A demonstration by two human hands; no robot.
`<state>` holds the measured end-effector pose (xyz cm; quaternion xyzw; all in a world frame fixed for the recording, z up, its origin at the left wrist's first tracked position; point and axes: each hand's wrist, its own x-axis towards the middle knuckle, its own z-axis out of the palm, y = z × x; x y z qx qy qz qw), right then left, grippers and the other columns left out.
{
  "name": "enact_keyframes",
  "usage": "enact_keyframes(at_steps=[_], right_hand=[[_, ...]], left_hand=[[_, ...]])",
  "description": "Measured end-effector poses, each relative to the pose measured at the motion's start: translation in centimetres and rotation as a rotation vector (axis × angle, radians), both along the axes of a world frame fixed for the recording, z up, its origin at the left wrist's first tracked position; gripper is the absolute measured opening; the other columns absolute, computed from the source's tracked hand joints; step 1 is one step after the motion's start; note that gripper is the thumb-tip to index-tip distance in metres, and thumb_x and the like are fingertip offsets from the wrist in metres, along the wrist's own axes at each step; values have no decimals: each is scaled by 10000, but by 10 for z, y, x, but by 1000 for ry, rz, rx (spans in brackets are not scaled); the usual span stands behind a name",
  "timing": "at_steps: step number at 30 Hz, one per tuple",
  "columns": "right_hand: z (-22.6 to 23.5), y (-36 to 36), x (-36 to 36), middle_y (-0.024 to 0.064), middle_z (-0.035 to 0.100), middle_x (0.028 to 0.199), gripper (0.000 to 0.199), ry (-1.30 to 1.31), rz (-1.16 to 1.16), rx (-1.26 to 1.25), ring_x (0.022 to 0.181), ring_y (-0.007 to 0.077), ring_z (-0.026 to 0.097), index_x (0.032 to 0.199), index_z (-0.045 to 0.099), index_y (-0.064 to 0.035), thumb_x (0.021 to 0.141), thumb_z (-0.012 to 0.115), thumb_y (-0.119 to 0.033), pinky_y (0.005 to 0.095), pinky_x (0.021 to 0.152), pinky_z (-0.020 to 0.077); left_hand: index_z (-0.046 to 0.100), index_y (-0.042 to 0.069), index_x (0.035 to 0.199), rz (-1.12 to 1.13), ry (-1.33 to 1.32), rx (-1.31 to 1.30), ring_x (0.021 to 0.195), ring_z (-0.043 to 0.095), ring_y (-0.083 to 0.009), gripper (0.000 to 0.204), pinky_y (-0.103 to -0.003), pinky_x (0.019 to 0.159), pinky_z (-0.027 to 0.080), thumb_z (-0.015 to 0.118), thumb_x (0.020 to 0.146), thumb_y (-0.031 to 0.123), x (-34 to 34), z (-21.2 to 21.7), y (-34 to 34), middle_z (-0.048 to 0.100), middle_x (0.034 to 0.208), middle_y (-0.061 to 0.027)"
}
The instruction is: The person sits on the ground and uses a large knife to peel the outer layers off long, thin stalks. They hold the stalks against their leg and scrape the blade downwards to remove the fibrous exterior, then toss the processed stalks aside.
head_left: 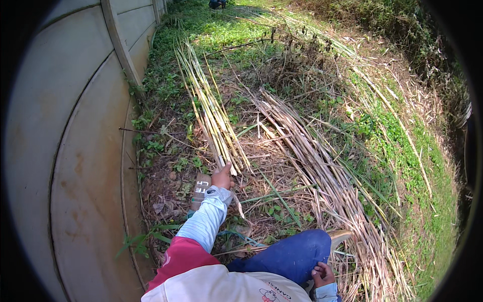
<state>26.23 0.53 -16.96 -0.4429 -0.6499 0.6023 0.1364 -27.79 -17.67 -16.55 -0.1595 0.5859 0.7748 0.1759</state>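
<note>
My left hand (pixel 222 177) reaches forward, fingers closed around the near end of a stalk at the base of a loose bundle of yellow-green stalks (pixel 214 113). The bundle stretches away from me along the ground, its thin tips at the far end. Beside my left wrist lies a brown block-like object (pixel 199 189) with white markings, partly covered by the sleeve. My right hand (pixel 323 275) is by my bent knee with its fingers curled, and nothing shows in it. To its right runs a larger heap of dry brownish stalks (pixel 322 166).
A pale panel wall (pixel 90 141) with upright posts (pixel 121 45) stands close on my left. Dry twigs and brush (pixel 297 65) lie ahead. Single long stalks (pixel 397 121) cross the grass on the right, before a darker overgrown edge. Another person (pixel 217 4) is far ahead.
</note>
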Motion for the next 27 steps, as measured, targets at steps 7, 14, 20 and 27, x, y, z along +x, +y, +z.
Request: enact_keyframes(at_steps=[7, 14, 20, 27], right_hand=[[-32, -21, 44, 46, 684, 953, 336, -138, 73, 104, 877, 155, 640, 1222, 624, -61, 926, 715, -190, 337, 837, 527], [-22, -10, 21, 99, 671, 1001, 467, -208, 50, 70, 855, 151, 648, 1242, 557, 19, 826, 754, -61, 281, 794, 537], [124, -7, -41, 145, 569, 1294, 569, -107, 26, 446, 1082, 209, 610, 1354, 518, 14, 821, 706, -54, 368, 932, 507], [341, -52, -155, 160, 565, 1342, 522, 1440, 233, 520, 1046, 285, 552, 1324, 500, 14, 1060, 372, -417, 466, 1096, 392]], left_hand=[[515, 81, 894, -9, 111, 122, 416, 350, -98, 323, -298, 368, 285, 737, 914, 315, -59, 46, 37, 381, 561, 30], [538, -75, 1290, -186, 123, -365, 721, 649, -306, 771, -428, 706, 537, 713, 865, 545, -175, 0, 3, 667, 919, -194], [438, -33, 1424, -283, 792, -884, 1408, 377, -406, 761, -429, 1167, 320, 739, 861, 381, -3, 22, 49, 409, 1469, -287], [422, 39, 1451, -998, 876, -610, 1295, 517, -355, 708, -428, 1094, 420, 746, 881, 304, 144, 37, 78, 276, 1562, -229]])
